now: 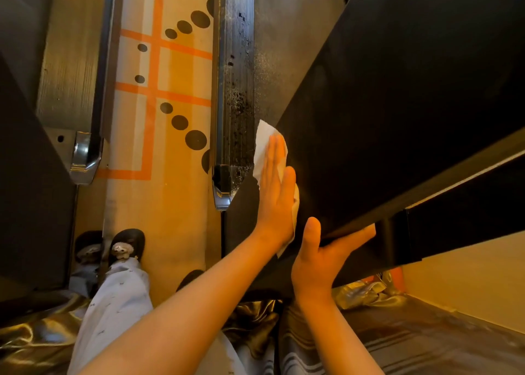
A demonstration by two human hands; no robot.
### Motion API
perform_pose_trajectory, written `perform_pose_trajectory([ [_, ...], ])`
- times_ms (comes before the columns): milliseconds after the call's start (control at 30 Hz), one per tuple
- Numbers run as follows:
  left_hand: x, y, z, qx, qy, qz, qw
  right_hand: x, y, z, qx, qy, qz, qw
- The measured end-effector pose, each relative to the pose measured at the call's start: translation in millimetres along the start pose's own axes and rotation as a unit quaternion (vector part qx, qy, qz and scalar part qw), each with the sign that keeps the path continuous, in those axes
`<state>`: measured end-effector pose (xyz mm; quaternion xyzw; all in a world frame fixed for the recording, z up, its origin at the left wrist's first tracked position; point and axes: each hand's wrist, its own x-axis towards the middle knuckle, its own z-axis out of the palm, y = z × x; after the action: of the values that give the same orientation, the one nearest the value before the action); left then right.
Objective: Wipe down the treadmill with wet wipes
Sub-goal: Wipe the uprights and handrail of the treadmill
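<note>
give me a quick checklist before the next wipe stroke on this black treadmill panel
1. White wet wipe pinned under the flat left hand: ok
2. Wipe lying against the black treadmill panel: ok
3. Right hand has a grip on the panel's lower edge: ok
4. Wipe moist enough: cannot tell
5. Speckled black side rail free of dust: not ok

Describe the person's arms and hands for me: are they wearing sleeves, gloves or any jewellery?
The left hand and right hand are bare: no gloves, and no ring, watch or bracelet that I can see. Both arms are bare too, with no sleeve in view down to the picture's bottom edge.
</note>
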<state>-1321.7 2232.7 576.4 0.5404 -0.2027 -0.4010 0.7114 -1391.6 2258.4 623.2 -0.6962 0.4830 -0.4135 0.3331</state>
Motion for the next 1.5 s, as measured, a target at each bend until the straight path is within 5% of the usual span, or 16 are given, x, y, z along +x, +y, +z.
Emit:
perform_pose_trajectory([
  [233,-52,-16,2,-0.042,0.005,-0.061,0.997,-14,5,-24,0.012,-0.097,0.097,0.990],
  [367,-56,-22,1,-0.029,0.014,-0.061,0.998,-18,8,-12,-0.004,-0.057,0.151,0.987],
  [900,21,-42,-14,-0.066,0.049,-0.137,0.987,-23,22,3,-0.008,0.000,0.100,0.995],
  [1233,54,-23,-11,-0.065,0.010,-0.050,0.997,-23,15,11,0.000,0.027,0.092,0.995],
  [1500,30,-41,-20,-0.086,0.016,-0.092,0.992,-27,20,7,-0.027,0.027,0.092,0.995],
])
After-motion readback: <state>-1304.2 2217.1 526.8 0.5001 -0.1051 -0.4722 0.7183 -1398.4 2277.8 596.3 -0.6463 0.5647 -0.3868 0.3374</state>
